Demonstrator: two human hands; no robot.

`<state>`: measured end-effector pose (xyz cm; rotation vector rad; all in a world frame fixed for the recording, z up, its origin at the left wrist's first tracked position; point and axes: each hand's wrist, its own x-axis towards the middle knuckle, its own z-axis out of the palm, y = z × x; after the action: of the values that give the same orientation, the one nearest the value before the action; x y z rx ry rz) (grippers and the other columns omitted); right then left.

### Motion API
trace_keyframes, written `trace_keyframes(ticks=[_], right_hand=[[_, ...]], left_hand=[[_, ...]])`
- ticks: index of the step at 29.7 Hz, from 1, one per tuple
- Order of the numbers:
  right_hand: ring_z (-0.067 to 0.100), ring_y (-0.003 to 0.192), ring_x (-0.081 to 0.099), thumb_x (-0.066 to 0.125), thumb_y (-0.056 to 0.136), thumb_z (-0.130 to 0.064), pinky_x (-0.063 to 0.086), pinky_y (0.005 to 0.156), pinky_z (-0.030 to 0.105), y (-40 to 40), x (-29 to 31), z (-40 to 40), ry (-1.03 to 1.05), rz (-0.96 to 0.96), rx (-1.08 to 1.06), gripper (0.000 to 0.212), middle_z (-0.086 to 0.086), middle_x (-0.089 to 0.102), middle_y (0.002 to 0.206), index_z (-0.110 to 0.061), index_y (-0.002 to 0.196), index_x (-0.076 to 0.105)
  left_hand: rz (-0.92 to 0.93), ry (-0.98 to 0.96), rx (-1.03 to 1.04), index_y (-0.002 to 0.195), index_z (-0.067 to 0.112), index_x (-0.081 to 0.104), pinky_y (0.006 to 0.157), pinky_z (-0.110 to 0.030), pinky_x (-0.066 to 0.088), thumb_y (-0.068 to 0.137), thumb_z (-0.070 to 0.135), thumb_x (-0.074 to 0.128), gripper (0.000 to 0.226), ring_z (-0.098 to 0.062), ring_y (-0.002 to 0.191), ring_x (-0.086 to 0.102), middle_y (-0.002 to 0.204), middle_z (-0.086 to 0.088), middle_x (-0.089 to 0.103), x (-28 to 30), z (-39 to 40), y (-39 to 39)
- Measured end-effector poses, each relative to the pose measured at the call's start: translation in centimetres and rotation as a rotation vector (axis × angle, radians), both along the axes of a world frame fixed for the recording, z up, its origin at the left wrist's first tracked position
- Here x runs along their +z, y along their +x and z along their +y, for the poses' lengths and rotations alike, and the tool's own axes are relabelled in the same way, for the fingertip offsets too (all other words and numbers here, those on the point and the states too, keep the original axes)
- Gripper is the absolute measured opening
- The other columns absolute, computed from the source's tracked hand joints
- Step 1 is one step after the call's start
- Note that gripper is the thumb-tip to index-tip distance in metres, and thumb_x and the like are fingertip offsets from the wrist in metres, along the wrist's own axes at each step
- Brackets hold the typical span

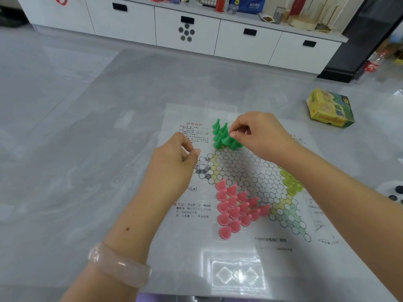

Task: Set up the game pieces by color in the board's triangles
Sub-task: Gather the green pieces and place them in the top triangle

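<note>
The paper game board (246, 168) lies flat on the grey table, printed with a star of circles. Green pieces (220, 136) stand clustered in the far triangle. Pink pieces (235, 210) fill the near-left triangle. Several yellow pieces (291, 184) sit in the right triangle, partly hidden by my right forearm. My right hand (259, 134) pinches the top of a green piece at the right edge of the green cluster. My left hand (174, 164) hovers left of the board's centre, fingers curled, with a hint of green showing inside the palm.
A yellow and green box (329, 112) lies on the table at the far right. A clear plastic tray (237, 275) rests on the sheet's near edge. A white object with black buttons (392, 192) pokes in at the right. White cabinets (187, 31) stand behind.
</note>
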<state>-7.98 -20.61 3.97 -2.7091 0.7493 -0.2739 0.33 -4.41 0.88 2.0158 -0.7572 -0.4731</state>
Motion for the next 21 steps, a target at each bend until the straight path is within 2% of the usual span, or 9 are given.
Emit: trace_keyframes(ticks=[2, 4, 7, 12, 18, 21], right_hand=[[0.008, 0.075, 0.047, 0.055, 0.089, -0.016, 0.039, 0.072, 0.019, 0.1, -0.8, -0.2, -0.095, 0.069, 0.026, 0.014, -0.005, 0.053, 0.085, -0.011, 0.095, 0.067], [0.009, 0.079, 0.047, 0.054, 0.090, -0.015, 0.039, 0.075, 0.023, 0.3, -1.3, -0.2, -0.122, 0.097, 0.018, 0.015, -0.005, 0.052, 0.087, -0.011, 0.095, 0.067], [0.009, 0.080, 0.048, 0.054, 0.090, -0.014, 0.040, 0.075, 0.023, 0.5, -1.7, 0.0, -0.131, 0.102, 0.015, 0.015, -0.005, 0.051, 0.087, -0.010, 0.096, 0.067], [0.009, 0.081, 0.048, 0.053, 0.090, -0.014, 0.039, 0.074, 0.023, 0.8, -1.8, 0.0, -0.142, 0.120, 0.018, 0.016, -0.002, 0.057, 0.093, -0.010, 0.096, 0.067], [0.011, 0.081, 0.047, 0.051, 0.089, -0.014, 0.040, 0.072, 0.023, 1.0, -1.8, 0.0, -0.210, 0.149, 0.039, 0.016, -0.001, 0.053, 0.091, -0.011, 0.094, 0.066], [0.011, 0.081, 0.046, 0.051, 0.089, -0.015, 0.038, 0.071, 0.023, 1.1, -1.8, -0.1, -0.204, 0.157, 0.041, 0.017, -0.003, 0.049, 0.088, -0.011, 0.095, 0.066]], left_hand=[[0.019, 0.040, -0.023, 0.092, 0.017, 0.047, 0.051, -0.020, 0.038, 0.090, 0.013, 0.047, 0.005, -0.011, 0.058, 0.045, 0.073, 0.000, 0.054, 0.1, -0.1, -0.2], [0.041, 0.075, -0.038, 0.089, 0.016, 0.044, 0.056, -0.028, 0.035, 0.087, 0.008, 0.042, 0.008, -0.013, 0.062, 0.043, 0.079, 0.000, 0.053, 0.2, -0.2, -0.3], [0.042, 0.079, -0.052, 0.081, 0.015, 0.041, 0.053, -0.026, 0.030, 0.085, 0.003, 0.036, 0.013, -0.013, 0.060, 0.039, 0.079, 0.000, 0.051, 0.1, -0.3, -0.3], [0.004, 0.112, -0.054, 0.081, 0.018, 0.041, 0.049, -0.019, 0.031, 0.087, 0.002, 0.040, 0.018, -0.009, 0.059, 0.039, 0.077, 0.005, 0.044, -0.3, -0.4, 0.0], [-0.030, 0.119, -0.097, 0.096, 0.017, 0.046, 0.053, -0.018, 0.033, 0.089, 0.004, 0.039, 0.016, -0.006, 0.064, 0.042, 0.081, 0.007, 0.045, -0.4, -0.3, 0.1], [-0.100, 0.159, -0.198, 0.111, 0.021, 0.049, 0.062, -0.018, 0.034, 0.089, 0.009, 0.045, 0.025, -0.007, 0.073, 0.043, 0.100, 0.003, 0.048, -0.6, -0.3, 0.0]])
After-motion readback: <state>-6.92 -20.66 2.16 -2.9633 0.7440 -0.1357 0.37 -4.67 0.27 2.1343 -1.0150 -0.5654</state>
